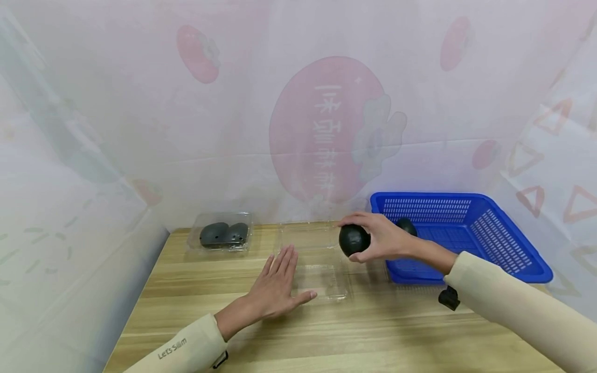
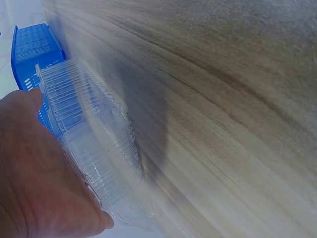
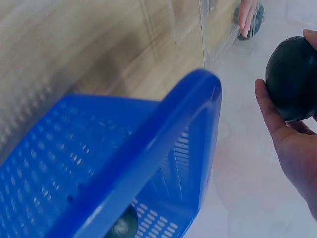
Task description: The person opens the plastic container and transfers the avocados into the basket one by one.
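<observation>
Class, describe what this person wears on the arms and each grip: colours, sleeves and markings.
The left sleeve and right sleeve are long, plain and pale cream. Dark lettering starting "Let's" marks the left one. A small black device shows near the right sleeve's end, a black piece near the left's. The left grip and right grip are gloveless.

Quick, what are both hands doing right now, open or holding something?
Left hand: open, fingers straight, at the clear plastic container.
Right hand: closed around a dark round fruit, holding it.
</observation>
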{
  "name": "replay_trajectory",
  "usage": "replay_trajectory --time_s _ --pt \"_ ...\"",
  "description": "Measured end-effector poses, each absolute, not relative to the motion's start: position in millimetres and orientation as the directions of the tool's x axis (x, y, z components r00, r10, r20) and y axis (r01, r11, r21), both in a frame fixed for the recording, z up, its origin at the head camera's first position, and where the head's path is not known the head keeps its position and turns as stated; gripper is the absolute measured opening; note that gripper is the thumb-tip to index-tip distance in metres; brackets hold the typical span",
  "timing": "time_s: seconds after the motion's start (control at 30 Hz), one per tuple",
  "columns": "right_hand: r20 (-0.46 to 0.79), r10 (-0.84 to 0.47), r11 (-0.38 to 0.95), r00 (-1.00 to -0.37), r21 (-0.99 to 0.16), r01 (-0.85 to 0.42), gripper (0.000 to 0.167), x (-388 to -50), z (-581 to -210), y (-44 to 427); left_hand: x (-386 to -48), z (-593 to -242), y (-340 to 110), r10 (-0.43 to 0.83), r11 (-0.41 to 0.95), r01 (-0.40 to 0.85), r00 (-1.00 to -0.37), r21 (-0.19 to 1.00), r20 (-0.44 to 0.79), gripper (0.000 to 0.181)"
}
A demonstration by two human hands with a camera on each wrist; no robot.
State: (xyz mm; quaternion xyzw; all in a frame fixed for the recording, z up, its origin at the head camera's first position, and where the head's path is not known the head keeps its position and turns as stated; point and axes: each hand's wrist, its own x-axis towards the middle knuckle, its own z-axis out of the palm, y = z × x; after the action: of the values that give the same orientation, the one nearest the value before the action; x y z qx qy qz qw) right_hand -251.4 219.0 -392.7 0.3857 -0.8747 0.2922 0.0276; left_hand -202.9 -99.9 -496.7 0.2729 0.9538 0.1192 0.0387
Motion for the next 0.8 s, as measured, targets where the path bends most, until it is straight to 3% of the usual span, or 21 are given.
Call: replay_trajectory --time_s 0.8 --pt "0.283 -0.591 0.585 -0.756 -0.496 -0.642 0.07 -266.9 -379.9 265.0 -198.6 -497.7 -104.2 0.525 0.838 0.507 -0.85 0.203 -0.039 0.113"
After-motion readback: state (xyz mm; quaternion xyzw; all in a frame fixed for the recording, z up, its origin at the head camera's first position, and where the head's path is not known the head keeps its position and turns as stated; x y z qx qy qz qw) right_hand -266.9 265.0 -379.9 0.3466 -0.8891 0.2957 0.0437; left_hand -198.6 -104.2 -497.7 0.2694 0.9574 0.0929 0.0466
